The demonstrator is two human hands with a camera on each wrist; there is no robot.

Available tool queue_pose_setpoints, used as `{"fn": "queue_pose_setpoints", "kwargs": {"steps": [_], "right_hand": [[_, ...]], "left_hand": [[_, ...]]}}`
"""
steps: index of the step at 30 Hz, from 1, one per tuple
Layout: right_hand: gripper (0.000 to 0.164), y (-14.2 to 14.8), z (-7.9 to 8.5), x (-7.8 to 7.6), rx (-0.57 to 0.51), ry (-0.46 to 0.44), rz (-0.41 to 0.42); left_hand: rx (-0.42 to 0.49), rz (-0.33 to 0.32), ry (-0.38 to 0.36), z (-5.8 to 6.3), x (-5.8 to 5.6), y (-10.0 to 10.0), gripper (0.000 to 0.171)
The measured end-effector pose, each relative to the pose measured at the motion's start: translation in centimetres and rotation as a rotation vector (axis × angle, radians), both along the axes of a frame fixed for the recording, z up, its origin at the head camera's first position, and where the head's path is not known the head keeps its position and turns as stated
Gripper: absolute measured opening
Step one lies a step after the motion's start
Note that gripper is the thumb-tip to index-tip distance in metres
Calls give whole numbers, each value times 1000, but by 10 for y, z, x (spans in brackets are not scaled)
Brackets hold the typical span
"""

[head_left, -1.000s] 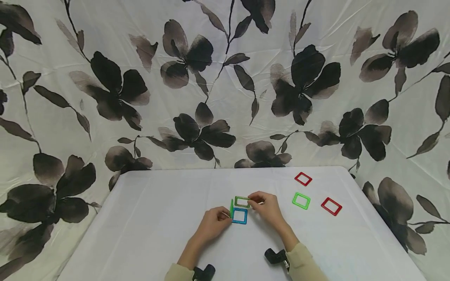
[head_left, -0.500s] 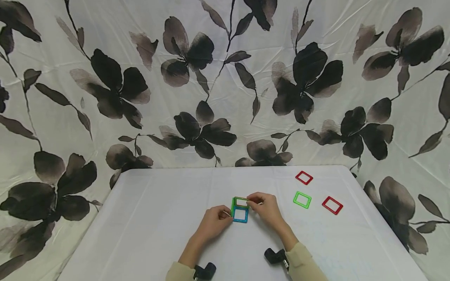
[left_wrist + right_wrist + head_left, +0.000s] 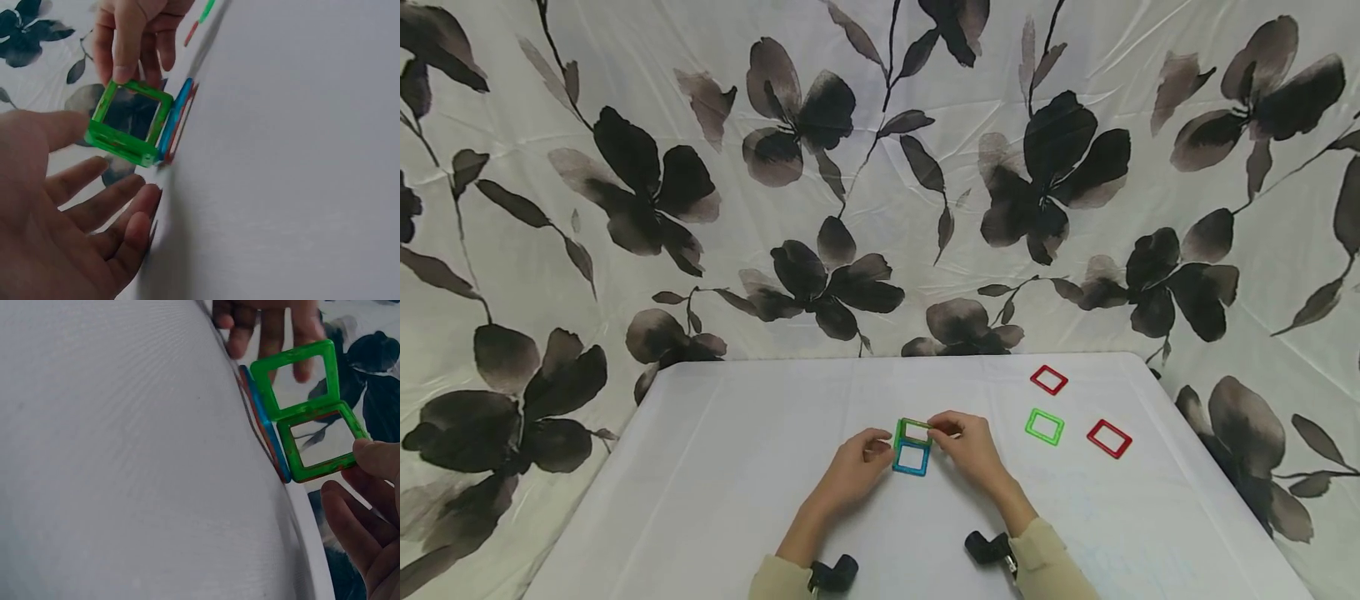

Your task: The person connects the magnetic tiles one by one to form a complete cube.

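A blue square magnetic tile (image 3: 910, 473) lies flat on the table, a red strip (image 3: 275, 464) showing along its underside in the right wrist view. Two green square tiles stand upright on it, meeting at a corner: the left-side green tile (image 3: 333, 369) and the back green tile (image 3: 320, 470). My right hand (image 3: 967, 437) pinches the back tile's outer edge between thumb and fingers. Beside the left-side tile, my left hand (image 3: 852, 468) has its fingers spread and relaxed, the thumb tip right at the tile's edge in the left wrist view.
Off to the right on the white table (image 3: 715, 500) lie a loose green tile (image 3: 1030, 427), a red tile (image 3: 1054, 392) at the back and another red tile (image 3: 1097, 448). A floral cloth (image 3: 880, 208) hangs behind the table's far edge.
The back green tile has come against the left-side green tile, closing the gap between them. My left hand has loosened its pinch and its fingers have opened. The right hand has barely moved.
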State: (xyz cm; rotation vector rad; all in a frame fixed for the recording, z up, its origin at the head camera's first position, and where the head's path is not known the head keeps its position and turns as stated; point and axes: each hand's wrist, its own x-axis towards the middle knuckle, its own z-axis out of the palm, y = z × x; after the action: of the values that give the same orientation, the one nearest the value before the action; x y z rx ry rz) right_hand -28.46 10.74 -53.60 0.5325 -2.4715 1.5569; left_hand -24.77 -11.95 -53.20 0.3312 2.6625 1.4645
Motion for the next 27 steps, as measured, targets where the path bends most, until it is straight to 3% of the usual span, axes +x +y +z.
{"fn": "queue_pose_setpoints", "kwargs": {"steps": [4, 11, 16, 27], "right_hand": [[9, 1, 1, -1, 28, 20, -4], [10, 0, -1, -2, 46, 54, 25], [11, -1, 0, -3, 59, 67, 32], [13, -3, 2, -3, 57, 44, 36]], "left_hand": [[16, -21, -62, 9, -10, 2, 52], [41, -87, -81, 13, -26, 1, 50], [69, -123, -88, 15, -28, 1, 42], [105, -112, -95, 13, -22, 1, 39]]}}
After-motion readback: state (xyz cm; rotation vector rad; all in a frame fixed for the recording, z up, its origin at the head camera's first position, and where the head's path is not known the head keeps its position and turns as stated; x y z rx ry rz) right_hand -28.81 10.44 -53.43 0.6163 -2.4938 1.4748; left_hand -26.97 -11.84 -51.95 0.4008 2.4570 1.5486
